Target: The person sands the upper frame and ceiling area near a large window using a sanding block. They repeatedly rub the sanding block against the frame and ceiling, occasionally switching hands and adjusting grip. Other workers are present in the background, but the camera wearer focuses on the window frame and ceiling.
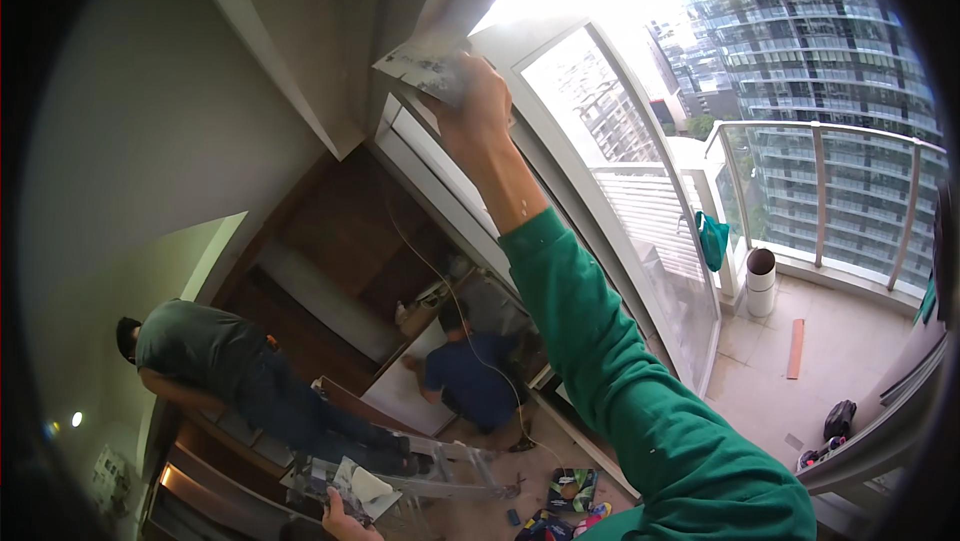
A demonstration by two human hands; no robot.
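Raised high at the end of a green sleeve, my right hand (478,106) is closed around a putty knife (425,71). The knife's wide, smeared blade lies against the wall surface (440,11) above the door frame; its handle is hidden in my fingers. Low in the picture, my left hand (345,521) grips a grey metal plate (318,481) at its edge, the hand partly cut off by the frame. A white lump of putty (365,489) sits on that plate.
A glazed door (640,211) stands ajar toward a balcony with a railing (818,191) and white bucket (760,286). Below left, one person (210,351) bends over near a stepladder (455,466); another person (470,376) crouches by a cabinet. Bags (572,489) lie on the floor.
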